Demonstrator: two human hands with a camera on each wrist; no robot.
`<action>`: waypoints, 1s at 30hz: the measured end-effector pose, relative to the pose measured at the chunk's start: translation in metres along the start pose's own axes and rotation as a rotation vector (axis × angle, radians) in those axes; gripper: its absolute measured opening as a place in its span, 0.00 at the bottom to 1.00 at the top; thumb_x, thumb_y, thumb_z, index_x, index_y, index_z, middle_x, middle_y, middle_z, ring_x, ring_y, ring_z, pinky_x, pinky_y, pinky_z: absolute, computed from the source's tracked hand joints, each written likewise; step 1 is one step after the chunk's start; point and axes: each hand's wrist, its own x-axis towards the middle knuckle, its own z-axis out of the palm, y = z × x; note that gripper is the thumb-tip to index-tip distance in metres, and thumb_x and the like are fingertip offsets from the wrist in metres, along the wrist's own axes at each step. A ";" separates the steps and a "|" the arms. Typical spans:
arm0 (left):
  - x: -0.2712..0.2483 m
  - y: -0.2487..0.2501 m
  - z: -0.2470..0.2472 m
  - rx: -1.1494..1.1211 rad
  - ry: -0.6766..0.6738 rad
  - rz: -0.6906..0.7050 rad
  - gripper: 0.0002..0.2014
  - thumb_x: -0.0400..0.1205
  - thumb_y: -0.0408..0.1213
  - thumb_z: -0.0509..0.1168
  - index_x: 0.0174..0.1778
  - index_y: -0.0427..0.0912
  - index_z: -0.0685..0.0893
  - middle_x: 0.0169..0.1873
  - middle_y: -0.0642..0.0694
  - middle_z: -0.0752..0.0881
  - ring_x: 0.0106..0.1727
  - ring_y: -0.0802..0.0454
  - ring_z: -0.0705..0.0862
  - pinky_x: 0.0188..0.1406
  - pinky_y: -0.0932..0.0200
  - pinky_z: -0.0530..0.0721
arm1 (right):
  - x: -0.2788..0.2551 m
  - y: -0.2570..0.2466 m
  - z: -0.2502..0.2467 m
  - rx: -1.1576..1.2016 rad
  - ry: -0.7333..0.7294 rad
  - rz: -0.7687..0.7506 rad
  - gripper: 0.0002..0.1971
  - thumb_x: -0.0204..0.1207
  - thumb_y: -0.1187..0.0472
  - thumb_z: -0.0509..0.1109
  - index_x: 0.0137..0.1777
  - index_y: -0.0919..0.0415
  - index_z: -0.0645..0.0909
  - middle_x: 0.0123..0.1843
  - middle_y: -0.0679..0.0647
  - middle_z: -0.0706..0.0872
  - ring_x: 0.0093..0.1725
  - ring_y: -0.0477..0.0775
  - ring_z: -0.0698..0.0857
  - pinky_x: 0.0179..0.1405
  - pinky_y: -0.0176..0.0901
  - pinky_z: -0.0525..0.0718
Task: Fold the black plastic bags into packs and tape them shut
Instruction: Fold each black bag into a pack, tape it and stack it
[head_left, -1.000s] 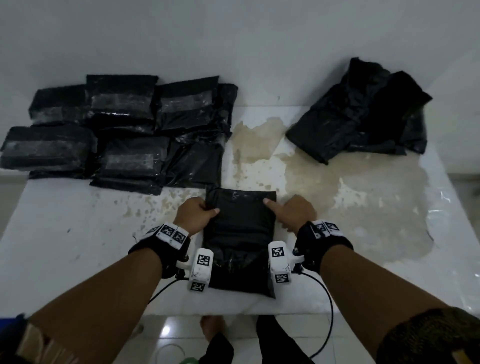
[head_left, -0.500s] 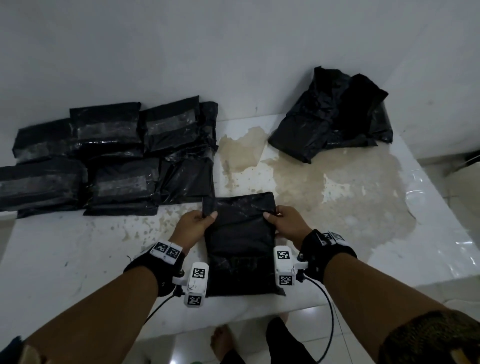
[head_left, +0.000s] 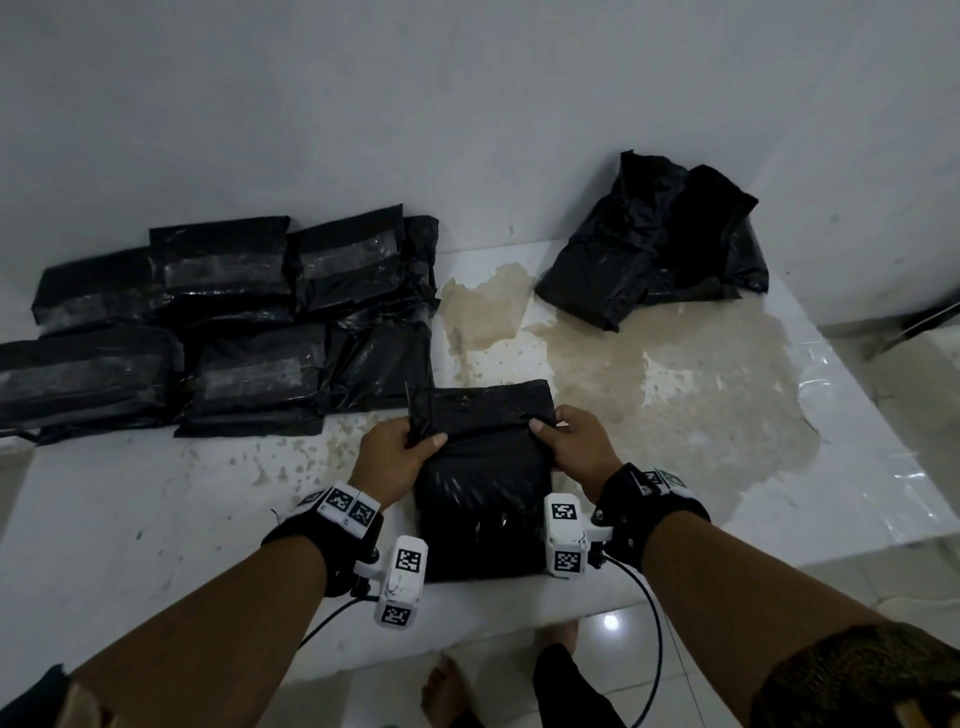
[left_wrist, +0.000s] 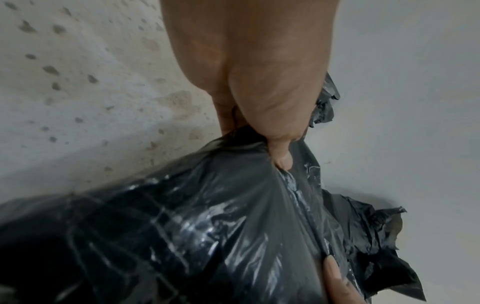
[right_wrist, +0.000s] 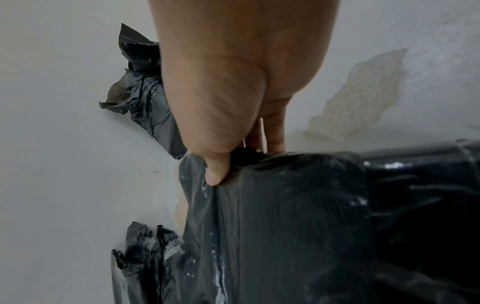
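Head view | left hand (head_left: 395, 460) pinches black bag (head_left: 483, 499) flap | right hand (head_left: 576, 447) pinches same flap

The black bag (head_left: 483, 488) is showing thin, glossy plastic film, creasing and catching pale highlights. The taped packs (head_left: 228, 322) are showing the same shiny black plastic, each carrying a strip of clear, reflective tape. The loose bags (head_left: 654, 254) are looking matt and crumpled. The table top (head_left: 701, 395) is showing a smooth, glossy white coating, peeling away to rough, matt beige patches. The wall (head_left: 467, 114) is looking matt white.
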 end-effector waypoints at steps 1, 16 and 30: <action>0.000 -0.001 0.000 0.013 0.024 0.014 0.12 0.78 0.45 0.74 0.50 0.40 0.91 0.45 0.48 0.92 0.48 0.53 0.90 0.55 0.45 0.88 | -0.004 -0.002 0.001 0.021 -0.004 0.007 0.10 0.80 0.62 0.73 0.42 0.67 0.78 0.44 0.76 0.86 0.42 0.64 0.87 0.45 0.68 0.88; -0.018 -0.010 -0.017 -0.304 -0.168 -0.146 0.16 0.75 0.34 0.77 0.58 0.38 0.88 0.53 0.45 0.91 0.55 0.51 0.90 0.58 0.54 0.87 | -0.025 0.008 0.009 0.012 -0.049 0.038 0.09 0.79 0.70 0.72 0.54 0.77 0.85 0.53 0.68 0.89 0.46 0.59 0.88 0.40 0.40 0.89; -0.005 -0.002 -0.016 -0.305 -0.221 -0.142 0.15 0.75 0.22 0.74 0.52 0.45 0.88 0.48 0.52 0.92 0.52 0.55 0.90 0.52 0.64 0.86 | -0.011 0.003 -0.004 -0.093 -0.084 -0.032 0.08 0.76 0.79 0.69 0.51 0.76 0.87 0.42 0.60 0.88 0.36 0.43 0.85 0.33 0.26 0.82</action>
